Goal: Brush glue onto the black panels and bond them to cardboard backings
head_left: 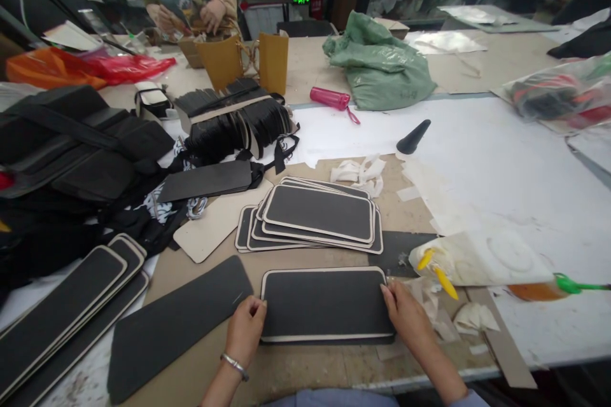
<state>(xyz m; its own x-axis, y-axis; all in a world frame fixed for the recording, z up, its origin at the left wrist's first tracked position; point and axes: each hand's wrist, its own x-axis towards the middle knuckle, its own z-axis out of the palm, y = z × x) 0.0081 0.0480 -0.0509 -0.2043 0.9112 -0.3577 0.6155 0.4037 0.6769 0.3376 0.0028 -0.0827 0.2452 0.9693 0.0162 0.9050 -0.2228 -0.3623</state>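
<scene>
Cluttered workshop table [305,370], brown board top. Black rounded-rectangle panel with cream border [324,304] lies flat between both hands, near table's front edge. Left hand [245,327]: fingers curled, tips touching panel's left edge. Right hand [405,313]: fingers bent over panel's right edge. Real grip on either side: cannot tell. Stack of matching bordered panels [317,216] just beyond fingertips. Long plain black strip [176,324] just left of left fingers. Yellow-nozzled plastic pouch [477,261] near right fingers. Another person's hand [212,13] far beyond, at mustard-yellow bags [222,60].
</scene>
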